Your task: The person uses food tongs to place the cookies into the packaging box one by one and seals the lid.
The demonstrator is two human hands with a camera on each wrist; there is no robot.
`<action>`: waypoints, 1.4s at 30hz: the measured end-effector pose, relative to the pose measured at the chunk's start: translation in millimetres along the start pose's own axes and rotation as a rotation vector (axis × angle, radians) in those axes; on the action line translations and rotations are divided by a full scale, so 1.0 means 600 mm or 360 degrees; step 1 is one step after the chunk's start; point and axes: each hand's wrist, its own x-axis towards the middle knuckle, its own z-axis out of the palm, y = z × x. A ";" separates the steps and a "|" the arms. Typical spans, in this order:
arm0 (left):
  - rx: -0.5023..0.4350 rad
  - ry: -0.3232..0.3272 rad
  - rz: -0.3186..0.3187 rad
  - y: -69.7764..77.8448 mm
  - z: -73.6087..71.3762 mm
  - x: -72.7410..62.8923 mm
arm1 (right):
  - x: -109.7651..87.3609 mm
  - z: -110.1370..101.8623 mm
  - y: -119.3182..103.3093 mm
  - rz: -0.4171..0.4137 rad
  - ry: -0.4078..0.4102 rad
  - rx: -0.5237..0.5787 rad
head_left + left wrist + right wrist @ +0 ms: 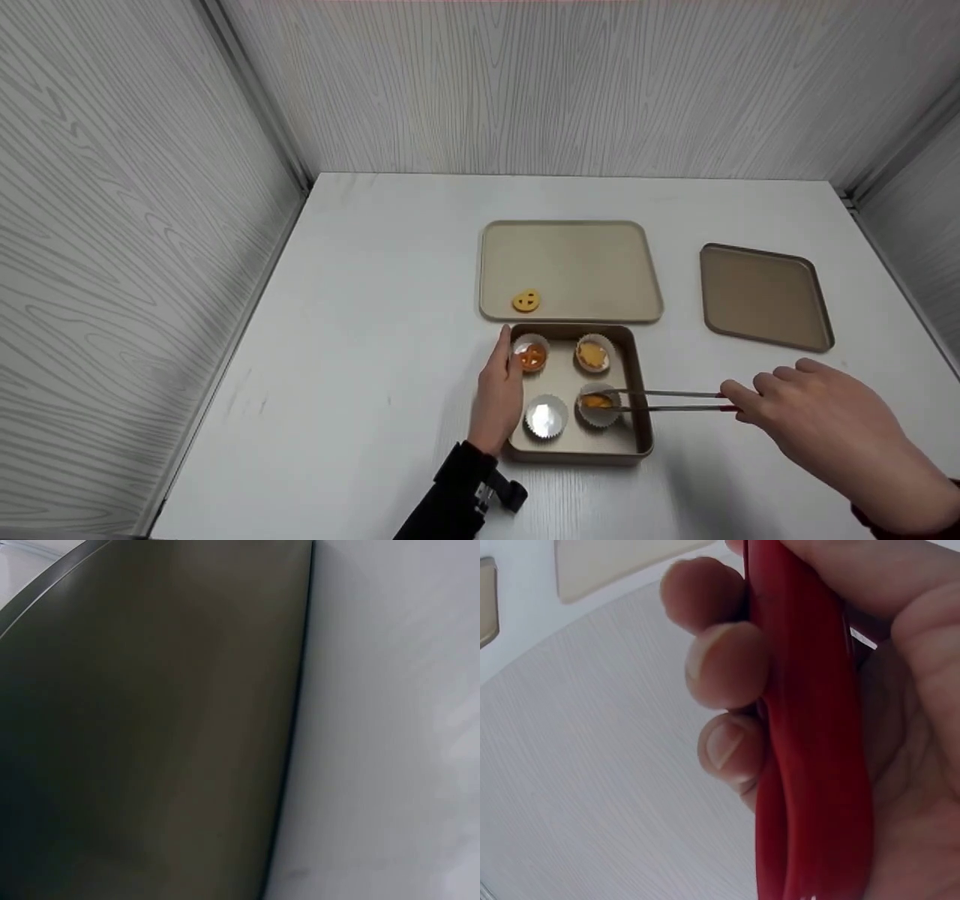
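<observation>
My left hand (498, 401) lies along the left wall of a square gold-brown baking pan (577, 448), its fingers extended. In the left wrist view the pan's dark outer wall (165, 720) fills much of the picture. Red-handled metal tongs (679, 408) are gripped in my right hand (825, 420), fingers wrapped round the handle (817, 727). The tong tips are around an orange-yellow cookie (597, 401) at the lower right paper cup (598, 421). Behind it, another cup holds a yellow cookie (592, 355); the upper left one holds an orange pretzel-shaped cookie (533, 358).
The lower left paper cup (546, 417) has nothing in it. A beige tray (577, 262) behind the pan bears one round yellow cookie (526, 301) with holes. To the right lies a smaller brown tray (765, 296). Wood-grained panels (540, 90) surround the white table (360, 315).
</observation>
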 end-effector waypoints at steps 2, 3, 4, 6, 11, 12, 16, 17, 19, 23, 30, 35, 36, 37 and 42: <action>-0.0005 -0.0001 0.0003 0.000 0.000 0.000 | 0.002 0.002 0.000 0.0010 0.0022 -0.0009; -0.0007 0.0000 0.0004 0.000 0.000 0.000 | 0.002 0.004 0.001 0.0015 0.0031 -0.0011; -0.0010 -0.0002 0.0002 -0.001 0.000 0.000 | 0.002 0.005 0.001 0.0016 0.0040 -0.0016; -0.0017 -0.0002 -0.0003 -0.001 0.000 0.000 | 0.001 0.008 0.002 0.0018 0.0062 -0.0016; -0.0008 0.0001 -0.0007 -0.001 0.000 0.001 | -0.003 0.011 0.004 0.0009 0.0077 0.0000; -0.0003 0.0001 -0.0008 -0.001 -0.001 0.001 | -0.003 0.011 0.004 0.0007 0.0078 0.0003; 0.0001 -0.0004 -0.0017 -0.001 0.000 0.001 | -0.003 0.009 0.003 0.0020 0.0068 0.0012; 0.0003 -0.0002 -0.0017 -0.001 0.000 0.001 | -0.003 0.008 0.003 0.0024 0.0065 0.0014; -0.0005 -0.0002 -0.0016 0.000 0.000 0.001 | -0.004 0.006 0.003 0.0033 0.0058 0.0017; -0.0022 -0.0005 -0.0009 0.000 0.000 0.000 | -0.006 0.001 0.003 0.0043 0.0057 0.0021; -0.0014 -0.0008 -0.0015 0.001 0.000 0.000 | -0.008 -0.013 0.003 0.0064 0.0069 0.0023; -0.0015 -0.0005 -0.0014 0.002 0.000 0.001 | -0.012 -0.015 0.003 0.0073 0.0059 0.0041; -0.0016 -0.0005 -0.0015 0.002 0.000 0.001 | -0.013 -0.015 0.003 0.0074 0.0050 0.0046; -0.0019 -0.0005 -0.0013 0.002 0.000 0.001 | -0.014 -0.015 0.003 0.0076 0.0041 0.0053; -0.0029 -0.0012 -0.0012 0.002 0.000 0.001 | -0.020 -0.016 0.008 0.0066 -0.0010 0.0084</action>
